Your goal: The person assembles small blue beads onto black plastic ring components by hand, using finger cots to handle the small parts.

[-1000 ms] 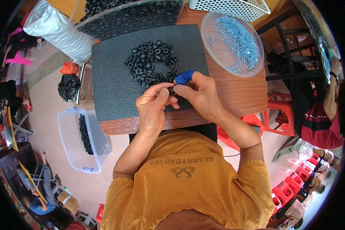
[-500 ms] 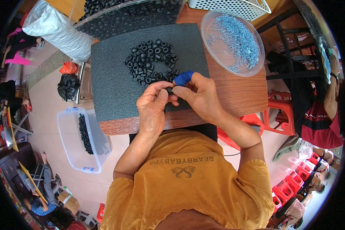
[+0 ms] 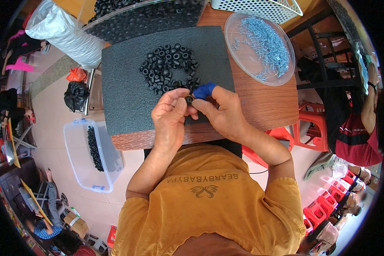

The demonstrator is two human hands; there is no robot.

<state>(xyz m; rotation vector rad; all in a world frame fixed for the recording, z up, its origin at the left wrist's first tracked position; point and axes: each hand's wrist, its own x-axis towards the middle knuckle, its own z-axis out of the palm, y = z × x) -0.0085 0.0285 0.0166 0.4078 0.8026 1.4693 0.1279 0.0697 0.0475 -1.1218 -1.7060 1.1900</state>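
My left hand [image 3: 170, 116] and my right hand [image 3: 222, 112] meet over the near edge of a dark foam mat [image 3: 128, 85]. Together they pinch one small black rubber ring [image 3: 188, 100] between their fingertips. A blue cover wraps my right forefinger [image 3: 205, 90]. Just beyond the hands lies a pile of several black rubber rings [image 3: 168, 68] on the mat.
A round clear dish [image 3: 239, 30] of small bluish metal screws [image 3: 264, 45] sits on the wooden table [image 3: 264, 102] at right. A clear bin of black rings [image 3: 145, 17] stands behind the mat. On the floor at left is a clear tub [image 3: 87, 158]. Another person [image 3: 358, 132] sits at right.
Both hands have stayed together at the mat's near edge; the fingers have shifted slightly around the small ring.
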